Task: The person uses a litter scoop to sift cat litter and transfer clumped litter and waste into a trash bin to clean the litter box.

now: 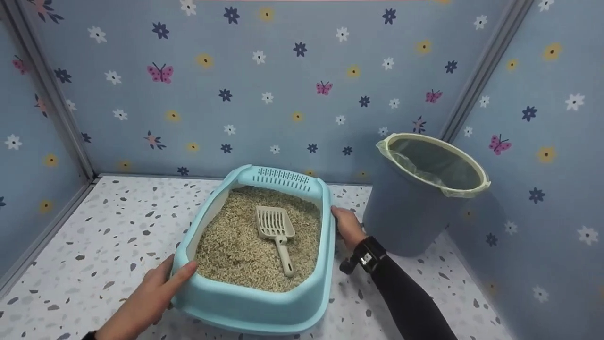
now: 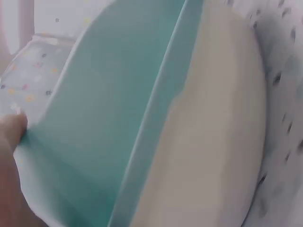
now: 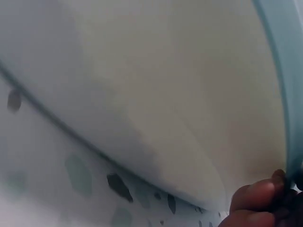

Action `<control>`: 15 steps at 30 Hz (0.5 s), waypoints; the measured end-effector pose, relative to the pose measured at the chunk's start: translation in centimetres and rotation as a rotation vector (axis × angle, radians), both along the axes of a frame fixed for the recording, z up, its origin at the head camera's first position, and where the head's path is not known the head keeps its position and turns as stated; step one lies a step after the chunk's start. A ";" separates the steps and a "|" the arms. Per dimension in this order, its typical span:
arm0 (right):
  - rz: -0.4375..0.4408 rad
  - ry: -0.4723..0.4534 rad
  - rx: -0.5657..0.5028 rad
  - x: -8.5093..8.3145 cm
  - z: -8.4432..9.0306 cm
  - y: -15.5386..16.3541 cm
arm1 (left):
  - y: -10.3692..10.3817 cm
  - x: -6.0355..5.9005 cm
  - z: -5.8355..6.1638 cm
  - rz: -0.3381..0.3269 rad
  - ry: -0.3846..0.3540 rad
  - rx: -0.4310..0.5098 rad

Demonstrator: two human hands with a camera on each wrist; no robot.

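A light blue litter box [image 1: 264,309] with a cream lower body stands on the speckled floor. Grainy litter [image 1: 231,241] fills it, and a beige slotted scoop [image 1: 276,224] lies on top, its handle towards me. My left hand [image 1: 153,288] grips the near left corner, thumb over the rim and fingers against the outer side. In the left wrist view the thumb [image 2: 14,127] rests at the rim's edge. At the right side my right hand [image 1: 348,226] holds the box; the right wrist view shows its curled fingers [image 3: 255,196] at the rim's underside.
A grey-blue bin [image 1: 406,217] with a cream rim and a thin liner stands close to my right forearm. Blue flowered panels [image 1: 283,71] wall in the back and both sides. White speckled floor [image 1: 94,264] stretches to the left of the box.
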State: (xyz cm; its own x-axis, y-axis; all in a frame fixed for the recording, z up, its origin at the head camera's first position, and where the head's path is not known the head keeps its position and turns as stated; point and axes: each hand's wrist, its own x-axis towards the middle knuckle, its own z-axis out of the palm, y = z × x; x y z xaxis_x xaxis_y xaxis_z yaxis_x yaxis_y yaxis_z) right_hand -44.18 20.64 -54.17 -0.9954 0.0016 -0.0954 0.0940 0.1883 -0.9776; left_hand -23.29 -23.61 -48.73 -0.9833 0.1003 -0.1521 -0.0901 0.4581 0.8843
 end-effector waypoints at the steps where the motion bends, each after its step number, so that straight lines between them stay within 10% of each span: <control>1: -0.002 0.007 -0.023 0.0 -0.1 0.1 | 0.2 -0.1 -0.1 0.000 0.015 0.007; 7: -0.003 0.057 -0.107 1.6 -0.6 0.5 | -0.9 -1.4 -0.6 -0.035 0.095 0.014; 15: 0.055 0.030 -0.204 7.1 -1.5 0.6 | -5.1 -4.7 -0.5 0.005 -0.015 0.004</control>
State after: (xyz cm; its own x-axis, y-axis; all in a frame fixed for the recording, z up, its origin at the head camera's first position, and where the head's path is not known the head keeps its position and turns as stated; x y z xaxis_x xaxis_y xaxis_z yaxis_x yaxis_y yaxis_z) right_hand -37.03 21.19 -55.63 -0.9959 -0.0687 -0.0581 0.0589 -0.0098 -0.9982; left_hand -28.02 -28.75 -49.23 -0.9814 0.0958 -0.1664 -0.1056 0.4542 0.8846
